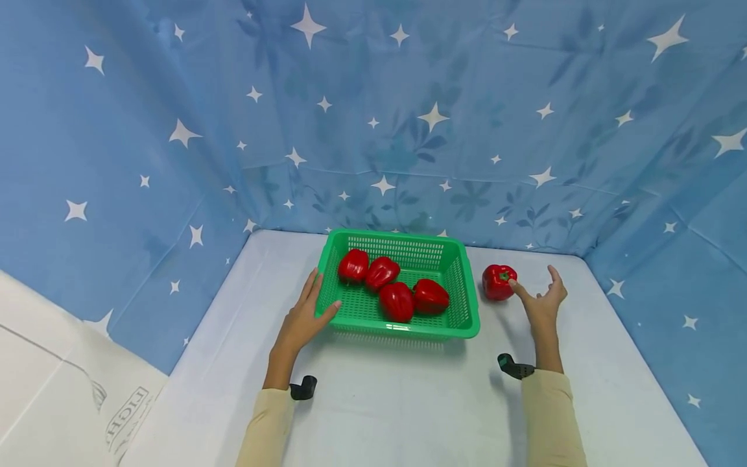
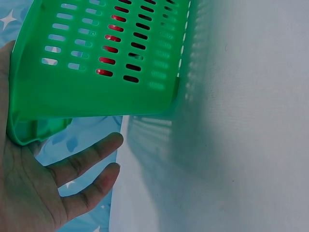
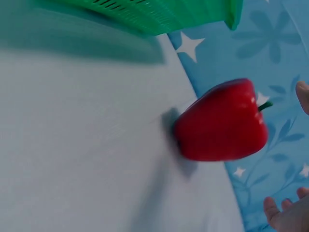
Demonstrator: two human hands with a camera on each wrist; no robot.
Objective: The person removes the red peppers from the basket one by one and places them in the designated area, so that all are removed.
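A green plastic basket (image 1: 403,329) stands on the table with several red bell peppers (image 1: 397,302) lying in it. At its left side my left hand (image 1: 302,319) rests against the rim with fingers extended and spread, as the left wrist view shows near the basket corner (image 2: 34,128). Right of the basket, one more red bell pepper (image 1: 498,283) sits upright on the table, its green stem up. My right hand (image 1: 543,308) is just to the right of this pepper, thumb and fingers spread wide. In the right wrist view, a gap shows between the pepper (image 3: 222,123) and the fingers (image 3: 287,215).
The white-covered table (image 1: 385,415) runs up to a blue curtain (image 1: 373,117) with white stars at the back and sides. A pale printed sheet (image 1: 87,383) lies at the lower left. Each wrist carries a small black camera (image 1: 303,388).
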